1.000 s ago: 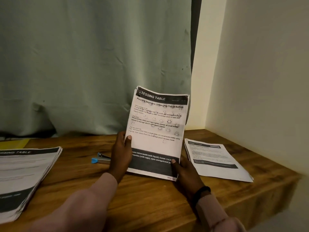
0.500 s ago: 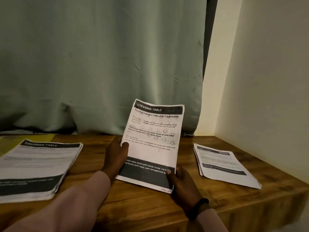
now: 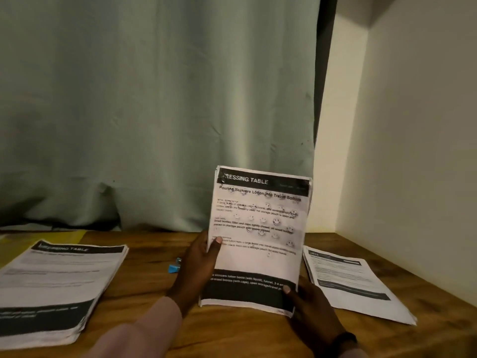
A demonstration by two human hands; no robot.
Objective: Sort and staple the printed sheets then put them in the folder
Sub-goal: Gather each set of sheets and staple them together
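A thin set of printed sheets [image 3: 259, 239], headed "DRESSING TABLE" with black bands top and bottom, stands upright on its lower edge, pinched between the left hand [image 3: 197, 267] and right hand [image 3: 311, 308]. A thick pile of sheets [image 3: 55, 288] lies flat well left of the left hand, a thinner pile [image 3: 353, 282] just right of the right hand. A blue stapler [image 3: 175, 267] peeks out behind the left hand, and a yellow folder [image 3: 38, 239] lies beyond the thick pile.

Blue stapler [image 3: 175, 267] — mostly hidden behind the left hand [image 3: 196, 270]. Left stack of sheets [image 3: 54, 288] — cut off by the frame edge. Small print on the held sheets [image 3: 258, 241] blurred, unreadable.
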